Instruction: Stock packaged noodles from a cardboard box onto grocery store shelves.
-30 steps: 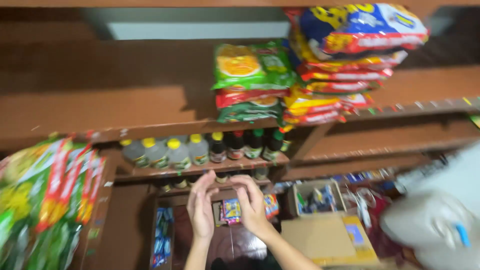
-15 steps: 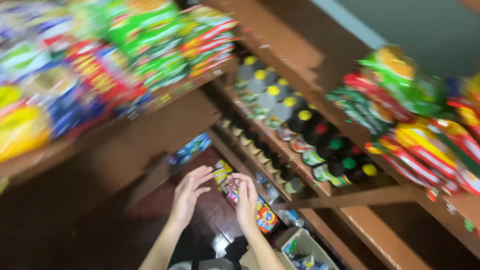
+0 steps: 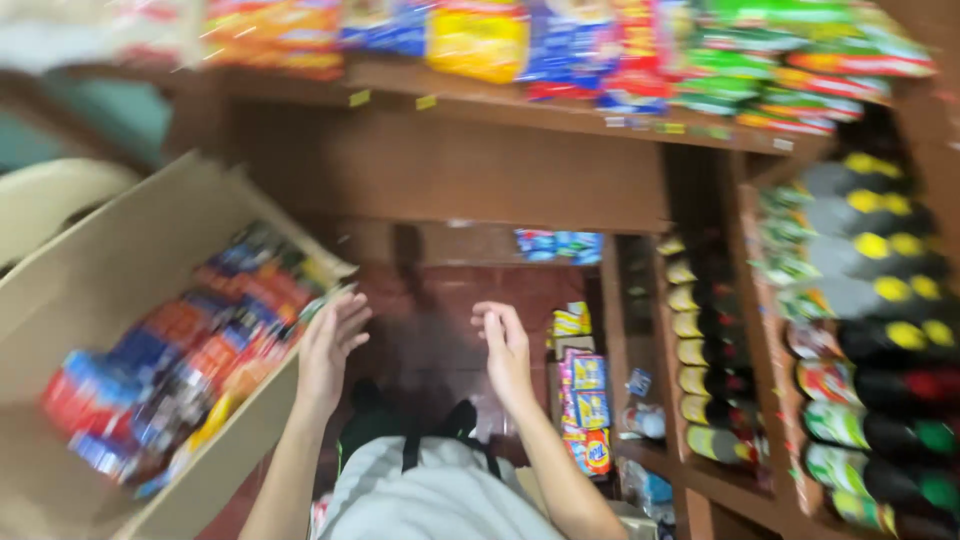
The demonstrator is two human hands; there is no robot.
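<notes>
My left hand [image 3: 328,350] is raised with fingers apart and holds nothing; it hovers beside the near corner of a cardboard box [image 3: 110,270] filled with red and blue sachet packets [image 3: 190,350]. Also empty, my right hand [image 3: 505,350] has its fingers loosely curled and sits level with the left hand, just left of small coloured packets [image 3: 585,410] stacked at a shelf's end. Both forearms reach up from the bottom of the blurred view.
Wooden shelves [image 3: 560,110] carry bright snack bags [image 3: 620,40] along the top. Bottles with yellow, red and green caps [image 3: 880,330] line shelves on the right. Reddish floor tiles [image 3: 440,310] show between my hands. A pale rounded object [image 3: 50,200] sits at far left.
The view has swung left, bringing the cardboard box in on the left and moving the bottles to the far right. My hands stay raised, a little further apart, both empty.
</notes>
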